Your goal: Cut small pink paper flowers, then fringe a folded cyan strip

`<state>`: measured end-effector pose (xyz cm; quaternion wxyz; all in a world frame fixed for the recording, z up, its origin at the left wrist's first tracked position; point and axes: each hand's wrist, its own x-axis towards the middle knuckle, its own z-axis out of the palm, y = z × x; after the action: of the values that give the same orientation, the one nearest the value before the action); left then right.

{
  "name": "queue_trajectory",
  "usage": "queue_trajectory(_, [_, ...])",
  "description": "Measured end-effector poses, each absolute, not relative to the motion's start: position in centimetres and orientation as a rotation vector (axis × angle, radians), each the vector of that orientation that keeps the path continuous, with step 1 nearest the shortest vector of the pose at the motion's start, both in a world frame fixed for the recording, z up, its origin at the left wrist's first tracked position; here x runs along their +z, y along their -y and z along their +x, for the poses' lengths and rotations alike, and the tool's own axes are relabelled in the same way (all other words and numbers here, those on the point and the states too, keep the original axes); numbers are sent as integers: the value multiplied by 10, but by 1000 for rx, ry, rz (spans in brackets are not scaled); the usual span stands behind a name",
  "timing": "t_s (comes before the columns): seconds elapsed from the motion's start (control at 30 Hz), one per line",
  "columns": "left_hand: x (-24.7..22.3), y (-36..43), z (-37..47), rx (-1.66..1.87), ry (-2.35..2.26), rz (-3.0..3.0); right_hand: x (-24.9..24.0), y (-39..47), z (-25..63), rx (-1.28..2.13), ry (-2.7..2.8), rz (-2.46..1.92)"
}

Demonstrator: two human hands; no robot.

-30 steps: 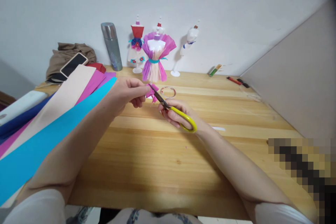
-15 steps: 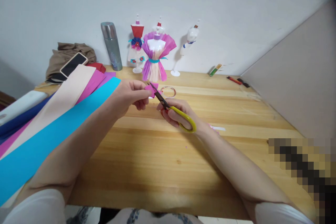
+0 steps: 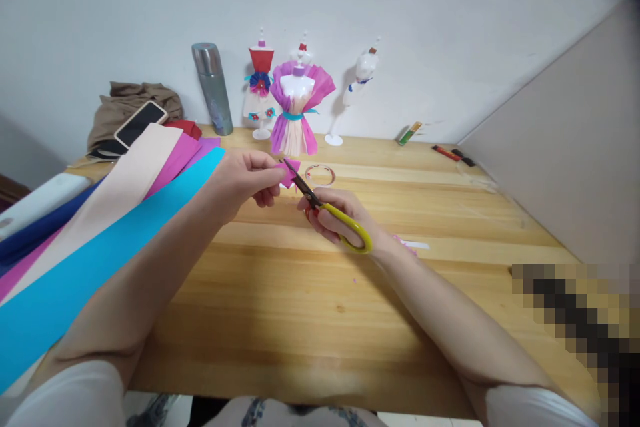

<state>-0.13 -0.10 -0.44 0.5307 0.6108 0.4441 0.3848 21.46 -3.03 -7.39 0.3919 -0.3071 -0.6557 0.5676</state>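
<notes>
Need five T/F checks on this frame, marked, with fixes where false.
1. The right hand holds scissors. True.
2. The left hand holds a phone. False: the left hand holds pink paper.
3. The flask stands left of the mannequin in the purple dress. True.
4. The bright blue strip is at the right of the view. False: the bright blue strip is at the left.
5. A belt circles the purple dress's waist. True.
</notes>
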Motion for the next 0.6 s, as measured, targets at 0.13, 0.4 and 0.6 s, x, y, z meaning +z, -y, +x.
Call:
queue_trajectory(0.13, [-6,0,0,925,-1066,1466,-74,31,214,1446,1660,-791])
queue_trajectory(0.4, [-5,1,1,925,-1072,1449,-73,30,214,1468,1637,-801])
queue_trajectory(0.6, [-3,4,6,941,-1081,1421,-73,30,213,1441,1667,-794])
